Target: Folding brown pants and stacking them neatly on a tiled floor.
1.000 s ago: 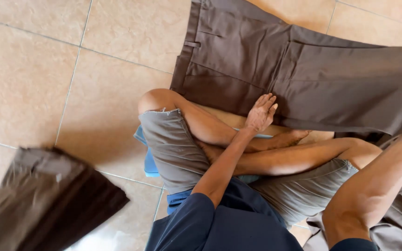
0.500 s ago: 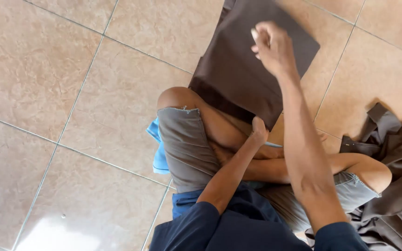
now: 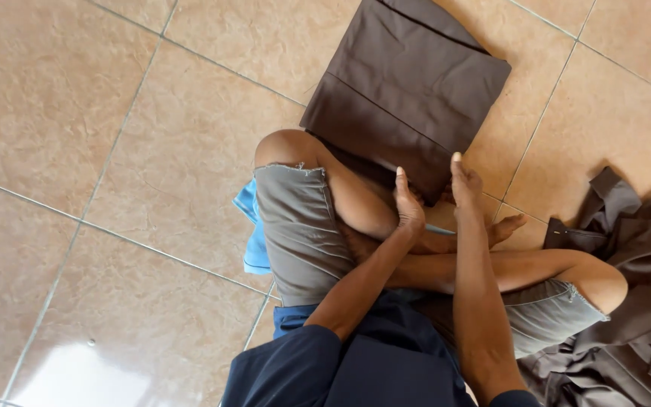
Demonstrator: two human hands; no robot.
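Whereas 1 second earlier the brown garment lay spread wide across the floor and half a second earlier the right hand was carrying a folded edge over it, the folded brown garment (image 3: 408, 83) now lies as 1 compact rectangle on the tiled floor (image 3: 114, 151), just ahead of the person's crossed legs. Its near corner touches, or sits partly under, the raised knee.

Hand state:
1. Left hand (image 3: 408, 207): fingers extended, resting against the near edge of the folded brown garment; no grip is visible.
2. Right hand (image 3: 465, 185): fingers extended, fingertips pressed flat on the same near edge; released, not clenched.

Judgement: the change from spread to compact indicates that the folding of this piece is at or near completion, and both hands appear to be flattening or squaring the near edge.

Surroundings: a heap of unfolded brown clothes (image 3: 627, 301) lies at the right, well apart from the folded piece. A blue cloth (image 3: 254, 234) shows beneath the left thigh.
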